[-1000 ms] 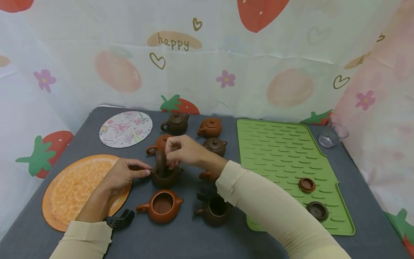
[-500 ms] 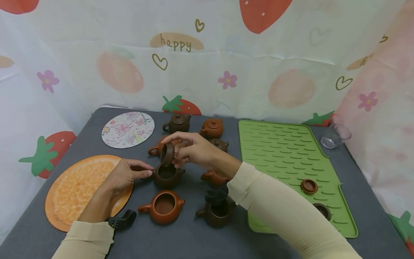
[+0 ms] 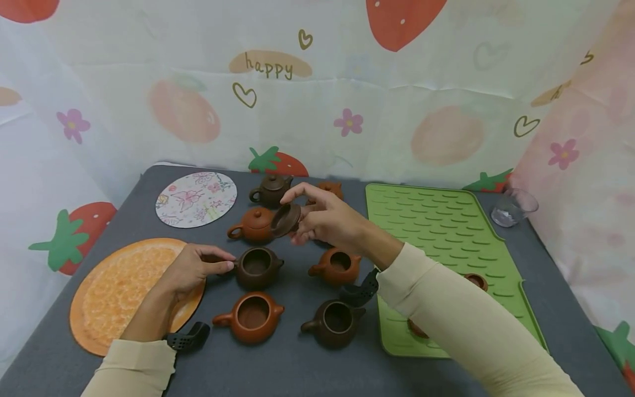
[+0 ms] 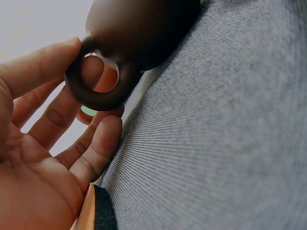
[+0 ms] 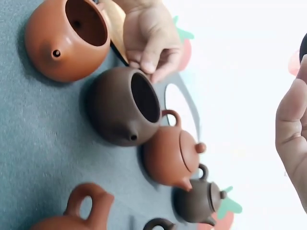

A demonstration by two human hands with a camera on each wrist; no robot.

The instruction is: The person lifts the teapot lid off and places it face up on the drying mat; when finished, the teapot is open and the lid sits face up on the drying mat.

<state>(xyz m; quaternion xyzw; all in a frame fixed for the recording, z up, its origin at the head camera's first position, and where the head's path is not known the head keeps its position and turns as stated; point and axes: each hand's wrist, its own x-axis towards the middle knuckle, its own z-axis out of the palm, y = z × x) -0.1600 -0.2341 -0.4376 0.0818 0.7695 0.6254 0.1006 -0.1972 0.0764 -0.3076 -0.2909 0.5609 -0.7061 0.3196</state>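
My left hand (image 3: 190, 270) pinches the handle of a dark brown teapot (image 3: 258, 282) standing lidless on the table. Close up in the left wrist view, thumb and fingers meet around the ring handle (image 4: 98, 100). In the air behind and to the right of that pot, my right hand (image 3: 334, 220) holds a dark brown teapot lid (image 3: 284, 221), tilted with its hollow underside showing. The right wrist view has the lidless pot (image 5: 112, 108) with its spout towards the camera; only a dark edge of the lid enters at the far right.
Lidless teapots stand close by: a reddish one (image 3: 253, 331), a dark one (image 3: 334, 339) and a smaller reddish one (image 3: 329, 270). Lidded pots (image 3: 257, 226) sit behind. A green mat (image 3: 421, 237) bears lids, partly behind my sleeve. A glass cup (image 3: 511, 208) is back right; an orange placemat (image 3: 84, 309) lies left.
My right hand has lifted the lid off the dark teapot's mouth and carried it up and to the right. The left hand keeps its hold on the handle.
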